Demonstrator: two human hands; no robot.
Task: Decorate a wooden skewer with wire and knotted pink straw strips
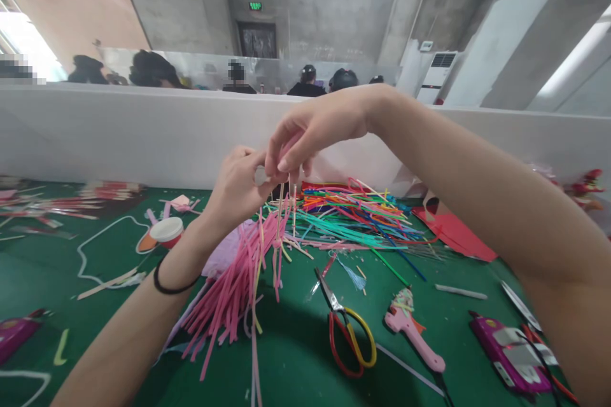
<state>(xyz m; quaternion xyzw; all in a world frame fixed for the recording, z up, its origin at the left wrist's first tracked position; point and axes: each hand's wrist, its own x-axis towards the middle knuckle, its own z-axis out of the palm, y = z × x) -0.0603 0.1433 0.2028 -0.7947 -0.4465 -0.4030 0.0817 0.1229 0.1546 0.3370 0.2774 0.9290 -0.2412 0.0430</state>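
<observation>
My left hand [236, 187] is raised above the green table [296, 356], fingers closed round the top of a bundle of pink strips [238, 280] that hangs down and fans out onto the table. My right hand [310, 133] reaches in from the upper right and pinches the same bundle's top, touching the left fingers. A black hair band circles my left wrist.
A heap of coloured strips [353, 213] lies behind the hands. Red-and-yellow scissors [346, 331], a pink glue gun [413, 331], a purple device [510, 350], a red sheet [453, 229], and a white-lidded cup [167, 232] lie around. A white partition [119, 133] backs the table; people sit beyond it.
</observation>
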